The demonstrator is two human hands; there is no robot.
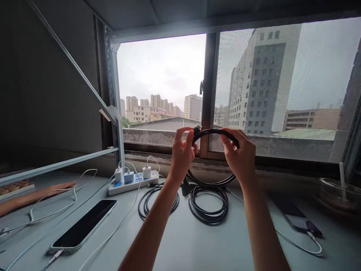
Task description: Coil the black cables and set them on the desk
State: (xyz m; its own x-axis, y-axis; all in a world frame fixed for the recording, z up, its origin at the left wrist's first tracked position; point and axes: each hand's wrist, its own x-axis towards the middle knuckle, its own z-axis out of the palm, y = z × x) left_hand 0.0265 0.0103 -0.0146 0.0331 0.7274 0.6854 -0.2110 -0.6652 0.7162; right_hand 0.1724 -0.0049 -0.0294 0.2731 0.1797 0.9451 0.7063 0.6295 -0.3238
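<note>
- I see the left hand [182, 150] and the right hand [239, 150] raised apart before the window, each pinching the same black cable [210, 131].
- That cable arches between them, with the rest of its loop hanging below; whether the bottom touches the table [208, 250], I can't tell from here.
- A plug [196, 130] sticks up at the left fingertips.
- Two more black cables lie coiled on the table: a left coil [141, 207] partly behind the left forearm, and a right coil [210, 217] below the hands.
- To my eye, the step in hand is gathering the held cable into a ring.
- The next move seems to call for a firm grip on the strands with one hand, leaving the other free to guide the loose end round without twisting it.
</note>
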